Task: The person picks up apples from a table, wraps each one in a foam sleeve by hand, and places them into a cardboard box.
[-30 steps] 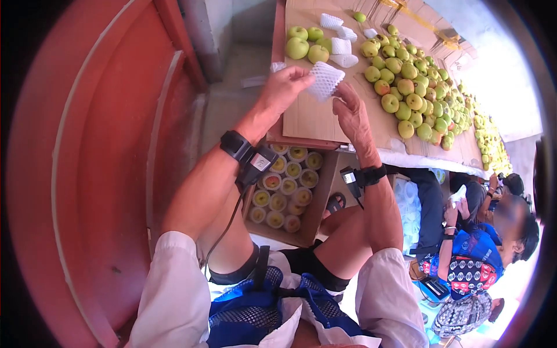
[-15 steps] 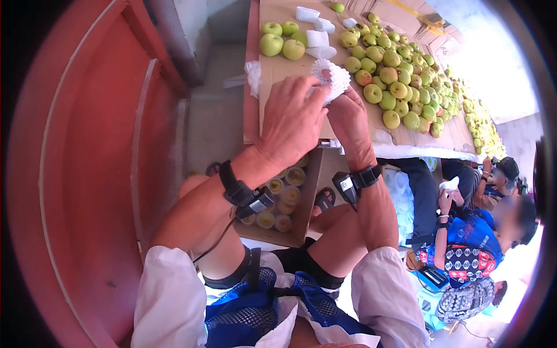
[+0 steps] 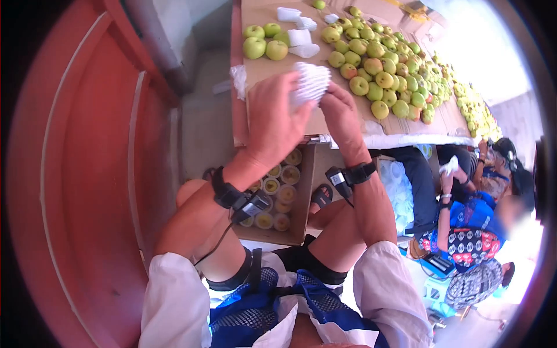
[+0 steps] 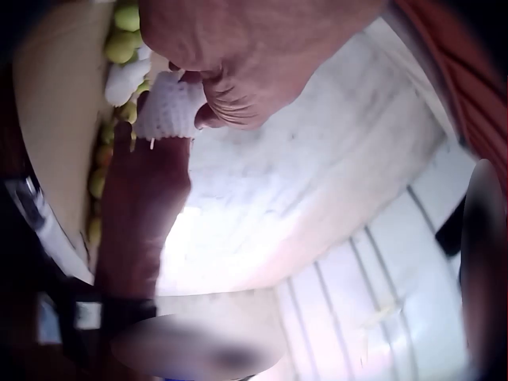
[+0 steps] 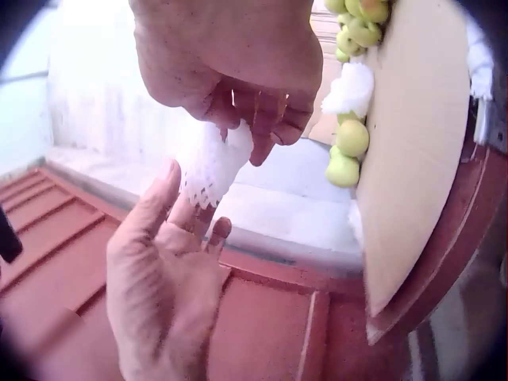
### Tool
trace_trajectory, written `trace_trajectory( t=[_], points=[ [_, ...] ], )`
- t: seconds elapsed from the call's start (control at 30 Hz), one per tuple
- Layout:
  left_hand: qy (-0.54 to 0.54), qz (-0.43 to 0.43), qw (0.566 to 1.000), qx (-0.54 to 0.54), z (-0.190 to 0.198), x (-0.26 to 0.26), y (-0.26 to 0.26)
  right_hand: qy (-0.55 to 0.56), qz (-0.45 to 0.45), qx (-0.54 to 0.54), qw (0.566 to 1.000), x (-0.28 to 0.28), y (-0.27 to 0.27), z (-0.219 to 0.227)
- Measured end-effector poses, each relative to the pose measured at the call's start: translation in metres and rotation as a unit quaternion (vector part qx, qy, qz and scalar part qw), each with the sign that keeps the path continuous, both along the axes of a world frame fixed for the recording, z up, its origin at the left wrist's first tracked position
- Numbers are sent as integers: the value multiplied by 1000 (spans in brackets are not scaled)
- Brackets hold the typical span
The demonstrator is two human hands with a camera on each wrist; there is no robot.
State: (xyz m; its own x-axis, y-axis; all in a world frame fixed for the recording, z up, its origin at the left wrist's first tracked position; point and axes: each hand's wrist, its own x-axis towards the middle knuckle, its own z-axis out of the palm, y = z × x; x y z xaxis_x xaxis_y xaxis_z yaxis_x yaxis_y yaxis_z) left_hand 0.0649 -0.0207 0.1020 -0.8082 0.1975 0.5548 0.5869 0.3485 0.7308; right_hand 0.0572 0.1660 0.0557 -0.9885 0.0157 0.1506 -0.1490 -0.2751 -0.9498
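Observation:
A white foam net sleeve point(image 3: 312, 83) is between my two hands, above the near edge of the cardboard-covered table. My right hand point(image 3: 343, 116) pinches one end of it, seen closely in the right wrist view, where the sleeve point(image 5: 214, 163) hangs from the fingertips. At its other end my left hand point(image 3: 272, 116) is blurred in the head view. In the right wrist view this left hand point(image 5: 163, 286) has its thumb apart and its fingers reaching to the sleeve's mesh opening. Several green apples point(image 3: 254, 47) and more foam sleeves point(image 3: 300, 37) lie beyond the hands.
A large pile of green and reddish apples point(image 3: 383, 69) covers the table's right side. Below the edge stands a cardboard box point(image 3: 306, 191) of apples in round white wraps. A red door point(image 3: 87, 174) is at left. Other people point(image 3: 473, 214) sit at right.
The sleeve was a flat piece between both hands. It then opened out with my left fingers over it, and now shows its side, the left hand lower on it. The view has shifted rightward.

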Motion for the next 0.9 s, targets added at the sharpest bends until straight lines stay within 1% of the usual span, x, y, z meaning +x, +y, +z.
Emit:
trace_trajectory(
  t=[0.03, 0.07, 0.1, 0.2, 0.23, 0.33, 0.47, 0.57, 0.67, 0.77, 0.87, 0.9],
  points=[
    [-120, -42, 988, 91, -9, -7, 2, 22, -5, 92, 996, -1, 1, -1],
    [-240, -82, 951, 176, -17, -14, 2, 40, -11, 183, 982, 0, 1, -2],
    [-321, -106, 916, 217, -22, -21, 0, 42, -36, 219, 974, 7, -10, 7],
    [-423, -177, 853, 248, -24, -28, -10, 81, -48, 273, 957, 2, -12, -3],
    [-435, -184, 844, 254, -21, -27, -11, 59, -48, 320, 945, 0, -9, -5],
    [-481, -173, 816, 270, -7, -20, -14, 81, -52, 283, 954, 1, -11, -10],
    [-526, -178, 786, 271, -14, -31, -26, 72, -61, 302, 949, 11, -13, 2],
    [-561, -202, 747, 293, -19, -32, -24, 58, -58, 299, 951, 16, -11, 11],
    [-566, -183, 759, 266, -20, -22, -15, 13, -42, 327, 944, 19, -2, 9],
    [-554, -308, 724, 271, -31, -31, -21, 7, -42, 326, 945, 17, 4, 0],
    [-555, -287, 732, 273, -18, -18, -11, 17, -69, 297, 952, 23, 5, -6],
    [-560, -296, 724, 273, -20, -19, -11, 16, -80, 292, 953, 24, 6, -6]
  ],
)
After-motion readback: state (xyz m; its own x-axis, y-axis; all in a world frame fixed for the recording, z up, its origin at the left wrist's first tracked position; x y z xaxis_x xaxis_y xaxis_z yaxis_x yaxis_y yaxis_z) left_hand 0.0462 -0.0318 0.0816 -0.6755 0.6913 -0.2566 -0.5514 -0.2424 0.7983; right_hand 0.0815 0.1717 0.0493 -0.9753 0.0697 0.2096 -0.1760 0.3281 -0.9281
